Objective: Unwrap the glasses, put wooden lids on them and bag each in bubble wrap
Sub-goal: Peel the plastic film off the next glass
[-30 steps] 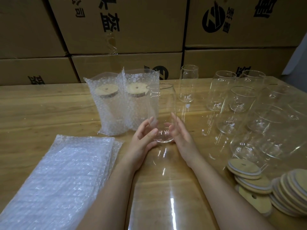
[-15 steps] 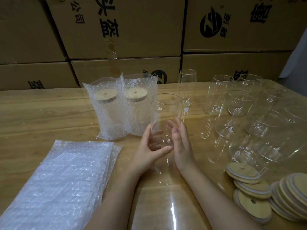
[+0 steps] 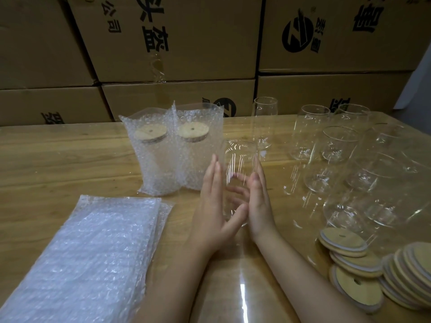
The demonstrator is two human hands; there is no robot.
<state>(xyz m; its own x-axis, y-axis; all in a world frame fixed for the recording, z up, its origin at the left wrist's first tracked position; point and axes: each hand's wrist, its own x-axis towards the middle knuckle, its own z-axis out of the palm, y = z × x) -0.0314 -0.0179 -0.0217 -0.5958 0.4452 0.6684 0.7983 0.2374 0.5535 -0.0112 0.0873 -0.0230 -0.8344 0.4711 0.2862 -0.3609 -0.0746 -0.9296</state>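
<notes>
Head view: cardboard boxes (image 3: 198, 43) stacked as a wall behind, printed faces toward the camera. Wooden table (image 3: 58, 159) runs the full width below them. Near left on it, a flat stack of bubble wrap bags (image 3: 81, 264), unused. Right side: a cluster of bare glasses (image 3: 338, 145), upright, no lids, packed close together. Centre back: two bagged glasses (image 3: 151, 159), side by side and touching, each lidded inside its bubble wrap, so two units look finished. Near right: a fanned pile of wooden lids (image 3: 349, 285), overlapping, just in front of the bare cluster. Centre, just beside the bagged pair: one glass (image 3: 238, 159), upright, open mouth up, no lid, held between both hands. Left hand (image 3: 210, 206) lies flat against its left side and right hand (image 3: 258, 206) against its right, palms facing. The fingers (image 3: 213, 173) are straight and pressed to the wall, not curled round it. Cannot tell whether the base rests on the table or is lifted. No wrapping is clearly readable on this glass. Judgement: the step in hand is the third glass, just ahead of lidding. Next move calls for freeing the right hand to take a lid from the pile, the left steadying the glass. Seat the lid square on the rim, then take a bag from the stack.
</notes>
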